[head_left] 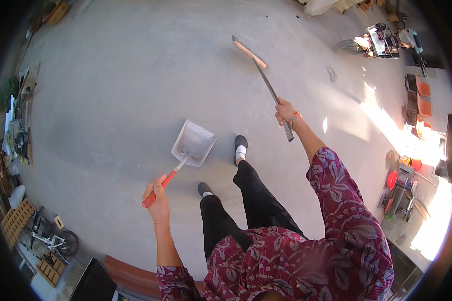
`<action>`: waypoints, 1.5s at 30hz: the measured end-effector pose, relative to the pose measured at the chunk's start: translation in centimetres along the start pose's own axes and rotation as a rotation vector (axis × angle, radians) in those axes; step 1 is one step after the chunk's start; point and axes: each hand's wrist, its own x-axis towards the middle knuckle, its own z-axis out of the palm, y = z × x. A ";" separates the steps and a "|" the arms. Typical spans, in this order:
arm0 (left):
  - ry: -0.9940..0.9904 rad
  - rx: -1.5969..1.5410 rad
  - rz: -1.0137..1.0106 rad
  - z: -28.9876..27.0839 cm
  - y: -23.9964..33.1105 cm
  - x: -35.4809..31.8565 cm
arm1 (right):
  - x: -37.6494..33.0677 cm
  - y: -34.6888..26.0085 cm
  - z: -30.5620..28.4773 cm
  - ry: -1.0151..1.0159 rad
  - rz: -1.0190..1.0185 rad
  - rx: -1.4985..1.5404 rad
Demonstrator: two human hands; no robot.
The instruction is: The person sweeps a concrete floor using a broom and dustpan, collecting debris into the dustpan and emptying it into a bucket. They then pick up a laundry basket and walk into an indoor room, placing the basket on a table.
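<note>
My left hand (156,196) is closed round the red handle of a dustpan (195,143). The dustpan's pale grey metal pan is just ahead of my feet, with a little dirt showing near its handle end. In my right hand (286,111), fingers wrapped, is the dark pole of a broom (251,53). The broom reaches forward and to the left, its orange head with dark bristles out ahead on the grey floor (120,100). The short end of the pole sticks out behind my right fist.
A motorbike (379,41) with a front basket stands at the far right. Orange chairs (423,98) and assorted tools line the right side, near bright sunlit patches. On the left are a small white bicycle (52,241), a wooden pallet (16,220) and piled clutter along the edge.
</note>
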 end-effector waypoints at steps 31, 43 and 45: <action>0.060 -0.040 -0.111 -0.6 1.0 2.1 | -5.5 2.5 -0.9 -0.281 0.172 -0.350; -0.002 -0.067 0.055 0.7 -0.8 0.2 | -15.3 15.0 7.5 -0.536 0.399 -0.309; 0.002 -0.125 0.055 0.2 -0.6 -0.3 | -16.8 13.9 4.3 -0.522 0.389 -0.307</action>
